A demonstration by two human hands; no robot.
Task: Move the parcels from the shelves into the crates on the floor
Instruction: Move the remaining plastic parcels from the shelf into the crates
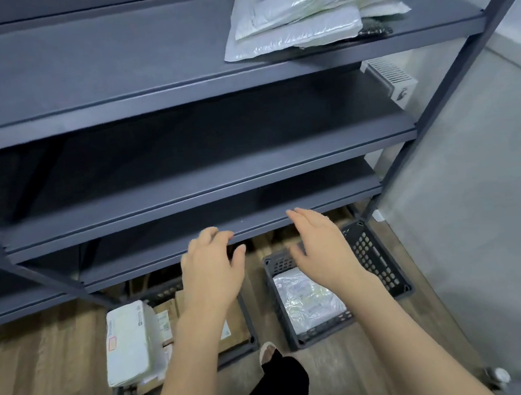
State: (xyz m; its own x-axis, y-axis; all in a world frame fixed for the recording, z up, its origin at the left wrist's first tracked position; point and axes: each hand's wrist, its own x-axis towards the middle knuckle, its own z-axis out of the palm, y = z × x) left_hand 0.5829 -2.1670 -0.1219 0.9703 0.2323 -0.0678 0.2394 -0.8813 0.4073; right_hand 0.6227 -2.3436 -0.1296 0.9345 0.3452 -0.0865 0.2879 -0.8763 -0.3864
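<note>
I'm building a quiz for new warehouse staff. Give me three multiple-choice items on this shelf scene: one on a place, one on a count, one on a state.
1. Where does the stack of white plastic mailer parcels lie?
A. on the highest visible dark grey metal shelf
B. on the wood floor
C. in the left crate

2. How many dark plastic crates stand on the floor?
A. one
B. two
C. four

3. What are the two hands doing?
A. both grip a parcel
B. one holds a crate
C. both are open and hold nothing

Answers:
1 A, the stack sits at that shelf's right end.
2 B, a left crate and a right crate show.
3 C, the left hand and right hand have relaxed, spread fingers.
</note>
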